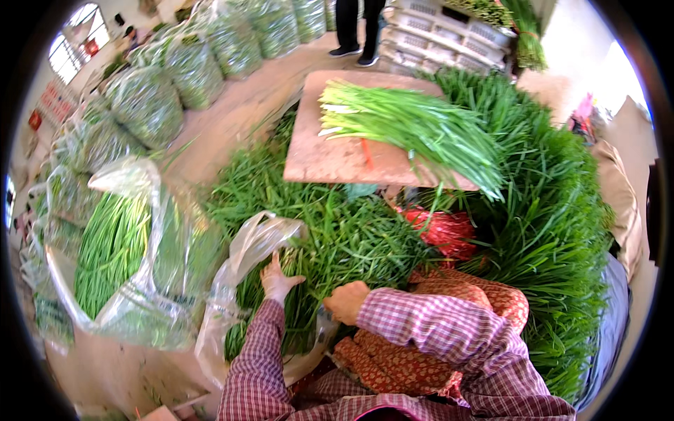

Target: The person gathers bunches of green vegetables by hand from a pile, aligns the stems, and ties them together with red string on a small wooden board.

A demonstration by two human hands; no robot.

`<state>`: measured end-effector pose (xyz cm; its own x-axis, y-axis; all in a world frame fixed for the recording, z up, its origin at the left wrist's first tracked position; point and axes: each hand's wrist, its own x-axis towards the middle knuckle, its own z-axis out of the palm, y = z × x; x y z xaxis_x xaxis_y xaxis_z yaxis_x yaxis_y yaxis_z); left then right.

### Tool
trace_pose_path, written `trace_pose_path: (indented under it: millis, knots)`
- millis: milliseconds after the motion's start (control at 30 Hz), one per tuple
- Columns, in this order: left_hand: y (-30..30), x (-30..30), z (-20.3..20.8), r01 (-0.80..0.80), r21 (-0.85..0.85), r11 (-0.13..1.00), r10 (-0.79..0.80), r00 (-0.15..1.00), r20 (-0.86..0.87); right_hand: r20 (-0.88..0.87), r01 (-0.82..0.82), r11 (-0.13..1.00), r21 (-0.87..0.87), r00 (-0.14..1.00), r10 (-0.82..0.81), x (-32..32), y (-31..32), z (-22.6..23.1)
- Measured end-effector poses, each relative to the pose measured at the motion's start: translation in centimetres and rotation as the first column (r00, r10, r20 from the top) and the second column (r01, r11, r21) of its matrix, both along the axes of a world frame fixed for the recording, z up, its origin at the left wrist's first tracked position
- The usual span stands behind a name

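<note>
A clear plastic bag [232, 270] stands in front of me with long, thin green garlic chives [298, 331] inside. My left hand [275, 282], pale and perhaps gloved, lies at the bag's far side over the chives, its thumb stretched away from the fingers. On the near right side of the bag, my right hand [346, 302] is closed in a fist around the rim; its fingertips are hidden. Beyond the hands, a loose heap of chives [351, 235] spreads out. A bunch of chives [414, 126] rests on a reddish board [316, 158].
Another open bag of chives [172, 288] stands at left, with several filled bags [144, 105] lined up behind it. A tall chive pile [554, 245] rises at right, near red ties [446, 231]. A person's legs [358, 28] and stacked white crates [439, 42] are at the back.
</note>
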<state>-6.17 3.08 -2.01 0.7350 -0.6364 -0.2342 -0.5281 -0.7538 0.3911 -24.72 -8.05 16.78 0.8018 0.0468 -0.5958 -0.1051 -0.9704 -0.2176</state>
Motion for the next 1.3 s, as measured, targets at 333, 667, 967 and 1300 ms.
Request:
trace_pose_path:
  millis: [333,667,967,1300]
  knots:
    - [-0.6,-0.2,-3.1,-0.172,-0.109,0.979,0.172,0.985,-0.008,-0.058,0.029,1.000,-0.007,0.998,-0.029,0.3,-0.6,-1.3]
    - [6.8,-1.1,3.7,-0.528,-0.516,0.675,0.197,0.802,-0.563,-0.022,0.189,0.980,0.065,0.982,-0.188,0.0,-2.7,-2.5]
    - [13.2,-1.9,4.6,-0.672,-0.626,0.395,0.012,0.686,-0.728,0.222,0.300,0.873,0.384,0.888,-0.403,7.2,0.7,-6.9]
    - [13.3,-3.0,4.0,-0.590,-0.686,0.426,-0.205,0.676,-0.708,0.367,0.149,0.782,0.606,0.819,-0.441,8.7,7.9,-10.5]
